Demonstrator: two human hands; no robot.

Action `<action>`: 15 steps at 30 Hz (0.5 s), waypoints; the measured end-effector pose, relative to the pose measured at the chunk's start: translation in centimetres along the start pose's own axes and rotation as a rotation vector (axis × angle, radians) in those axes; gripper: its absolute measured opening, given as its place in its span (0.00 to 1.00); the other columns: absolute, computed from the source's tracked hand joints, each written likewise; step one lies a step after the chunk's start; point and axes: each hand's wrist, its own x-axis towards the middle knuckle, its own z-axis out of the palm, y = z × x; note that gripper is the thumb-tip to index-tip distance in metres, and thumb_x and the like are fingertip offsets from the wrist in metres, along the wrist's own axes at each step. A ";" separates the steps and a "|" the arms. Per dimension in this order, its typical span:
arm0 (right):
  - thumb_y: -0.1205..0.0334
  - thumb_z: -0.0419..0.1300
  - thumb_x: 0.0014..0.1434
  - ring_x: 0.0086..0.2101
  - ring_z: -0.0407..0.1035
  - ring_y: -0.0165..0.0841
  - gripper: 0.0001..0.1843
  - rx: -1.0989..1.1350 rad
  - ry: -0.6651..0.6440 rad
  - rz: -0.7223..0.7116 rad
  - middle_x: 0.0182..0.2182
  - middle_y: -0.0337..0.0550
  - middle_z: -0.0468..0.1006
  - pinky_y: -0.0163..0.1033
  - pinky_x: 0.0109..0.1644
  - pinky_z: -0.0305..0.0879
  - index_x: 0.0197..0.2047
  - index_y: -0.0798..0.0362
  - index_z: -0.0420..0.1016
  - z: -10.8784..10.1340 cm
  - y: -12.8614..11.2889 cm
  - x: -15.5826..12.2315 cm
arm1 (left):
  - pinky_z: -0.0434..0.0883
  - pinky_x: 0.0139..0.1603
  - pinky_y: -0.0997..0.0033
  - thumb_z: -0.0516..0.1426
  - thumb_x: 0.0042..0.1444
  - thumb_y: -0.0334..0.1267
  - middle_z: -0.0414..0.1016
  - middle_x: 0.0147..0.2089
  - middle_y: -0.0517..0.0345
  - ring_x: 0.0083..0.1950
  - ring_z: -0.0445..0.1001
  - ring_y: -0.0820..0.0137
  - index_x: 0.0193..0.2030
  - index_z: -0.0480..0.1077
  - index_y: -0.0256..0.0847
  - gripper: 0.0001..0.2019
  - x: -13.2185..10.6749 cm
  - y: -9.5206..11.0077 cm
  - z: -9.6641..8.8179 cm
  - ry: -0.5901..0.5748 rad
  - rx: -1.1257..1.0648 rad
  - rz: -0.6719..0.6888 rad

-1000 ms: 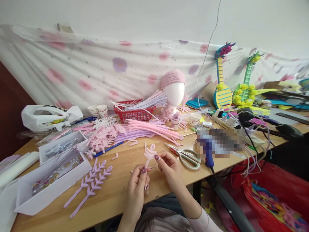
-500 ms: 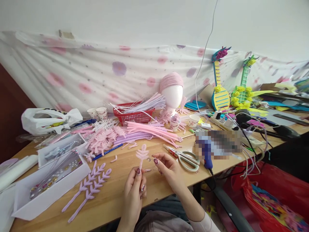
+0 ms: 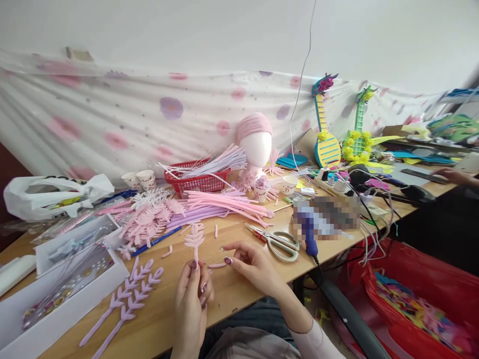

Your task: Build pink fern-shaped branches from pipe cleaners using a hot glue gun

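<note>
Two bare hands work over a wooden table [image 3: 157, 326]. The left hand [image 3: 192, 294] pinches the stem of a pink pipe-cleaner sprig [image 3: 194, 238] between thumb and fingers, keeping it upright above the tabletop, its paired leaves at the top. The right hand [image 3: 256, 267] is beside it, thumb and index finger spread apart — their tips near a short pink pipe-cleaner piece [image 3: 217, 266] lying on the wood.

To the left of the left hand, two lilac pipe-cleaner sprigs [image 3: 126, 315] lie side by side, near a white box [image 3: 80, 304] of beads and gems. Scissors [image 3: 269, 238] rest beyond the right hand. Farther back, long pink pipe cleaners [image 3: 224, 203] lie before a red basket [image 3: 200, 186] — and a white mannequin head [image 3: 258, 148] wears a pink wrap.
</note>
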 end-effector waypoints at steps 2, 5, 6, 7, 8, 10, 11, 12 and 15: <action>0.45 0.61 0.55 0.20 0.55 0.26 0.20 -0.022 0.108 -0.030 0.18 0.32 0.63 0.32 0.24 0.50 0.32 0.55 0.72 -0.4 -0.1 -0.3 | 0.46 0.15 0.83 0.64 0.46 0.53 0.54 0.18 0.72 0.15 0.47 0.85 0.33 0.67 0.38 0.20 -0.1 -0.2 0.3 -0.020 0.027 -0.041; 0.47 0.60 0.57 0.19 0.53 0.26 0.21 -0.176 0.330 -0.111 0.16 0.33 0.61 0.33 0.23 0.49 0.22 0.52 0.63 -2.0 -0.3 -1.6 | 0.45 0.15 0.84 0.65 0.42 0.56 0.54 0.18 0.73 0.15 0.46 0.86 0.33 0.67 0.38 0.23 -0.3 -0.3 0.9 -0.067 0.091 -0.119; 0.48 0.60 0.57 0.18 0.51 0.26 0.22 -0.277 0.400 -0.151 0.15 0.32 0.59 0.33 0.22 0.47 0.19 0.52 0.60 -2.9 -0.3 -2.3 | 0.45 0.15 0.84 0.65 0.42 0.57 0.54 0.18 0.73 0.15 0.45 0.86 0.33 0.67 0.38 0.24 -0.4 -0.4 1.0 -0.079 0.108 -0.133; 0.49 0.60 0.58 0.18 0.50 0.25 0.25 -0.396 0.475 -0.200 0.14 0.32 0.55 0.34 0.22 0.46 0.17 0.51 0.56 -4.0 -0.2 -3.1 | 0.44 0.15 0.84 0.65 0.42 0.57 0.53 0.18 0.73 0.15 0.45 0.86 0.34 0.67 0.38 0.24 -0.4 -0.4 1.1 -0.084 0.121 -0.137; 0.50 0.59 0.58 0.18 0.48 0.25 0.27 -0.512 0.569 -0.255 0.14 0.31 0.52 0.34 0.22 0.45 0.15 0.51 0.53 -5.1 -0.1 -3.8 | 0.44 0.15 0.84 0.64 0.42 0.58 0.53 0.18 0.73 0.15 0.45 0.86 0.34 0.67 0.39 0.24 -0.4 -0.5 1.2 -0.085 0.127 -0.132; 0.51 0.57 0.60 0.18 0.46 0.25 0.28 -0.701 0.836 -0.337 0.15 0.31 0.47 0.35 0.23 0.44 0.15 0.50 0.49 -7.4 0.5 -5.2 | 0.43 0.16 0.84 0.64 0.44 0.57 0.51 0.19 0.74 0.15 0.44 0.86 0.36 0.66 0.39 0.24 -0.3 -0.6 1.2 -0.082 0.126 -0.111; 0.51 0.57 0.60 0.18 0.46 0.26 0.28 -0.774 0.965 -0.345 0.16 0.31 0.47 0.36 0.24 0.46 0.16 0.50 0.48 -8.5 0.8 -5.6 | 0.43 0.16 0.84 0.63 0.45 0.57 0.50 0.19 0.74 0.16 0.44 0.86 0.36 0.66 0.40 0.23 -0.3 -0.7 1.1 -0.084 0.122 -0.101; 0.49 0.57 0.59 0.19 0.47 0.27 0.26 -0.840 1.070 -0.327 0.16 0.31 0.49 0.36 0.25 0.47 0.17 0.49 0.49 -9.6 1.2 -5.9 | 0.43 0.16 0.84 0.63 0.47 0.56 0.50 0.20 0.74 0.16 0.43 0.86 0.37 0.66 0.39 0.22 -0.3 -0.8 1.1 -0.087 0.115 -0.092; 0.39 0.59 0.53 0.26 0.61 0.36 0.23 -1.023 1.182 -0.169 0.24 0.41 0.65 0.40 0.32 0.57 0.27 0.50 0.60 -11.9 2.2 -5.5 | 0.43 0.16 0.84 0.63 0.48 0.54 0.51 0.20 0.73 0.16 0.43 0.86 0.35 0.66 0.39 0.21 -0.2 -1.1 0.8 -0.098 0.081 -0.088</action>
